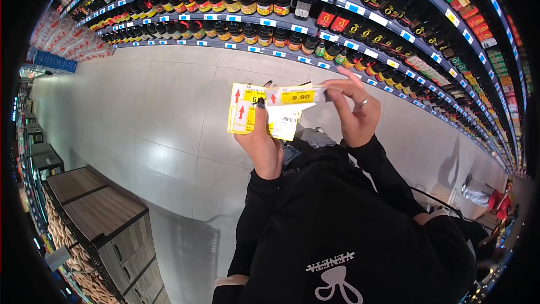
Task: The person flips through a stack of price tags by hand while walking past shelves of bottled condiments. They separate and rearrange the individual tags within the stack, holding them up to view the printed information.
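My left hand (263, 146) holds several yellow and white price labels (242, 115) with red arrows, its thumb pressed on top of them. Between the fingertips of my right hand (357, 107), which wears a ring, is the right end of a label strip (298, 97) reading 9.90. The strip's left end lies over the labels in my left hand. A white label with a barcode (288, 119) shows beneath the strip. Both hands are in front of my body, above the floor.
Curved shelves of dark bottles (247, 3) with blue and white tags run across the top and right. A wooden cabinet (107, 208) stands at lower left beside a bin of brown items (70, 236). Clear bags (73, 39) are piled at upper left.
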`<action>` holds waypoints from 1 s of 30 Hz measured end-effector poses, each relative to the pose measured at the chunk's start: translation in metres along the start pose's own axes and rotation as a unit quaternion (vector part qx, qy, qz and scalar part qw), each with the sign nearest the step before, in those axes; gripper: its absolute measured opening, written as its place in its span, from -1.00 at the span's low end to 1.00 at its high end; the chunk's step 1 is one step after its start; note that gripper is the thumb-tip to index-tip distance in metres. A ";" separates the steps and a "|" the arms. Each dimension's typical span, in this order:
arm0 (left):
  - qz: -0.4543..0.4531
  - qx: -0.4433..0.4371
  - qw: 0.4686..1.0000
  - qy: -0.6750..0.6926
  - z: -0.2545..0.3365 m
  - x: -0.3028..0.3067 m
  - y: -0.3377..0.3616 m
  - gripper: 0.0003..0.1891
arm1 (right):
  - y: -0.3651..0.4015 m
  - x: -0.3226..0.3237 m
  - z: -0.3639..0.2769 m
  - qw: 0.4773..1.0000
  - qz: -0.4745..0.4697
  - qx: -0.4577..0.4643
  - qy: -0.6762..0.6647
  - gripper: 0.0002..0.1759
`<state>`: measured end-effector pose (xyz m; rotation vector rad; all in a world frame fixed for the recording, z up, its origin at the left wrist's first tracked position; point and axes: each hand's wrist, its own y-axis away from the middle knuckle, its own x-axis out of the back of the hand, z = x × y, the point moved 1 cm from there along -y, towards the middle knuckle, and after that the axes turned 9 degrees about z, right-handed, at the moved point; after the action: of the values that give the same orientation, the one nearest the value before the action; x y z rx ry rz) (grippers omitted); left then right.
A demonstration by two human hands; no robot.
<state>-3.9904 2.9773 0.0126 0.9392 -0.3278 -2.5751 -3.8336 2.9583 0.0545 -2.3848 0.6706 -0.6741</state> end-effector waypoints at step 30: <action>-0.041 -0.002 0.999 0.018 0.004 -0.008 0.001 -0.72 | 0.018 -0.003 0.006 0.965 0.023 -0.154 -0.212 -0.78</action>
<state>-3.9868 2.9808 0.0204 1.0172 -0.2799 -2.6282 -3.8378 2.9494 0.0376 -2.6639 0.6761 -0.0260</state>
